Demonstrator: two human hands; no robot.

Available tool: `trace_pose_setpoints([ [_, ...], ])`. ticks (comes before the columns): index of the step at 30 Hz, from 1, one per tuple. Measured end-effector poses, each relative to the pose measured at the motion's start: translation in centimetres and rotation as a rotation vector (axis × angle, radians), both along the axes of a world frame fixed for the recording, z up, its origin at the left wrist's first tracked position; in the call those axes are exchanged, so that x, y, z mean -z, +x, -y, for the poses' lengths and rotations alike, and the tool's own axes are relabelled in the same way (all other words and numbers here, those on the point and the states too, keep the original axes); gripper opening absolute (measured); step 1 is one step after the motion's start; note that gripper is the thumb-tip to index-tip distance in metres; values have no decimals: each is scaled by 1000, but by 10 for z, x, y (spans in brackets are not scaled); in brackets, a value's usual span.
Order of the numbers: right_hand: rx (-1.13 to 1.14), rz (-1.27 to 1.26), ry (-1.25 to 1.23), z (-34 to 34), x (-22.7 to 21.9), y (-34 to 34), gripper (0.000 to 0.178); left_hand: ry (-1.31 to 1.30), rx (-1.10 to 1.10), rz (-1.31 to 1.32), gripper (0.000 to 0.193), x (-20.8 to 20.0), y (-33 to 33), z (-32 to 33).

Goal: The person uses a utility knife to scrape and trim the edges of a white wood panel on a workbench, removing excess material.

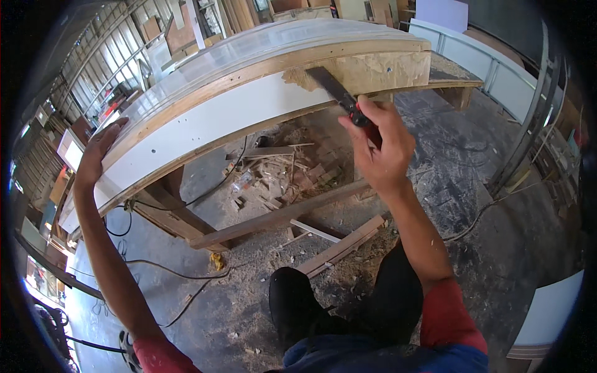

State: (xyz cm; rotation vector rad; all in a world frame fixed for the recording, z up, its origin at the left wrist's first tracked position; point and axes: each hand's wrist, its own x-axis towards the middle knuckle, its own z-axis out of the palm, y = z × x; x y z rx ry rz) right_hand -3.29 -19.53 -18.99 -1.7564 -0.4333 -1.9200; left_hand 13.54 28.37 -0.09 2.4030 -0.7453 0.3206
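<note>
A long workpiece with a wooden rim (249, 68) stands before me, its side faced in white sheet (217, 112). Toward the right, that side is bare, with rough tan wood (367, 71). In my right hand (387, 146) is a chisel (336, 90) with a dark flat blade and a black and red handle. Its blade tip meets the ragged edge where white facing gives way to brown wood. My left hand (99, 152) lies over the workpiece's top edge at the far left, fingers stretched out, holding no tool.
Beneath the workpiece lie a heap of wood scraps (273, 180) and a wooden beam (286, 211). Loose boards (348, 245) and sawdust surround my legs. Cables (168, 270) run across the floor at left. A metal post (525, 137) rises at right.
</note>
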Motion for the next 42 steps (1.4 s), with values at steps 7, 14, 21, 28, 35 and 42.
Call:
trace_pose_setpoints([
  [7,144,53,-171,11,-10,-2,40,-97,-13,-50,56,5,-3,-2],
  [14,225,-160,-208,17,3,-20,40,-93,7,-67,57,7,5,-4],
  [21,-6,-321,-153,26,70,-29,42,-101,24,-15,54,7,5,6],
  [28,35,-58,4,-2,5,-2,33,-86,14,-43,54,6,4,0],
  [35,-113,-558,-123,-50,109,-15,29,-27,-38,126,55,7,7,-4],
  [42,-552,-763,599,-74,93,-50,34,-111,-59,67,56,5,-10,-8],
])
